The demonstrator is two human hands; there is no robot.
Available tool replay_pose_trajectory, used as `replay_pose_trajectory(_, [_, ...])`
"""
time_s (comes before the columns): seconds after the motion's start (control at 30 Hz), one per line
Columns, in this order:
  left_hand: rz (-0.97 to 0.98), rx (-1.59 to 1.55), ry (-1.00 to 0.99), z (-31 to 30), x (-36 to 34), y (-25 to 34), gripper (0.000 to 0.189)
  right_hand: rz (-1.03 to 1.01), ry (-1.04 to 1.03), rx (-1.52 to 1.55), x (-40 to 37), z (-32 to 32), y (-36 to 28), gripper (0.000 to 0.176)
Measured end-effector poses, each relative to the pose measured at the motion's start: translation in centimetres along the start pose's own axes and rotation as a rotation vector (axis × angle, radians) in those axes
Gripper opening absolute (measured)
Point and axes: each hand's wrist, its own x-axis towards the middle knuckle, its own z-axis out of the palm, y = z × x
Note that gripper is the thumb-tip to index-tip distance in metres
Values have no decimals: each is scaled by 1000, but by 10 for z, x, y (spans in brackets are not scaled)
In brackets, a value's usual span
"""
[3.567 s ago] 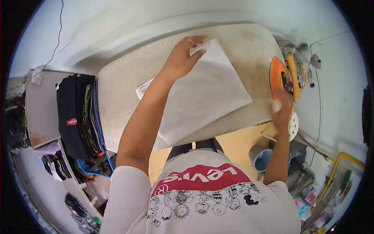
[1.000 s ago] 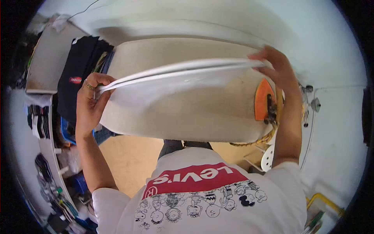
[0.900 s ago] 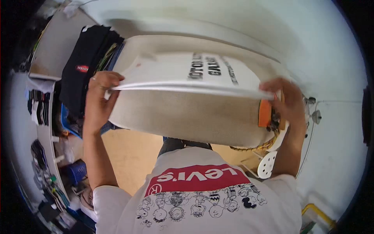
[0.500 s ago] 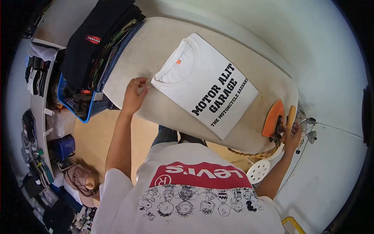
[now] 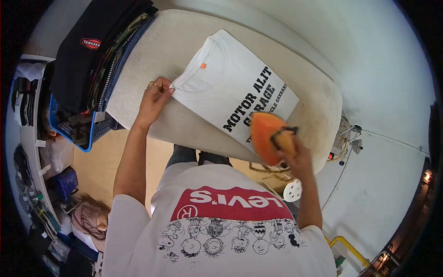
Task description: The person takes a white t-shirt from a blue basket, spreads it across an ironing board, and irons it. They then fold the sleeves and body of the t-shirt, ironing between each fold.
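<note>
A folded white T-shirt (image 5: pixel 217 74) with black lettering and an orange neck tag lies on the beige padded board (image 5: pixel 152 60). At its left corner, by the collar, my left hand (image 5: pixel 157 97) pinches the cloth between thumb and fingers. My right hand (image 5: pixel 297 159) is wrapped round the handle of an orange iron (image 5: pixel 266 136). The iron is over the lower right part of the shirt and covers some of the lettering; whether it touches the cloth I cannot tell.
A stack of dark folded clothes (image 5: pixel 76 60) stands at the left on a blue basket (image 5: pixel 69 134). Shelves with garments line the far left. A metal fixture with a cord (image 5: pixel 356 138) is at the right, and a yellow pipe (image 5: pixel 350 249) at the lower right.
The iron has left the board's right end and moved left over the shirt in my right hand. My left hand has closed on the shirt's corner. The view has shifted slightly.
</note>
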Motion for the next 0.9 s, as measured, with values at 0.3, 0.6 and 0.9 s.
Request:
replay_pose_trajectory(0.3, [1, 37, 118, -5, 3, -4, 12, -139, -166, -290, 31, 46, -96, 55])
replay_pose_trajectory(0.6, [116, 106, 320, -36, -5, -12, 6, -389, -237, -359, 105, 114, -202, 58])
replay_pose_trajectory(0.9, [-44, 278, 375, -105, -105, -9, 1, -99, -105, -144, 143, 29, -190, 58])
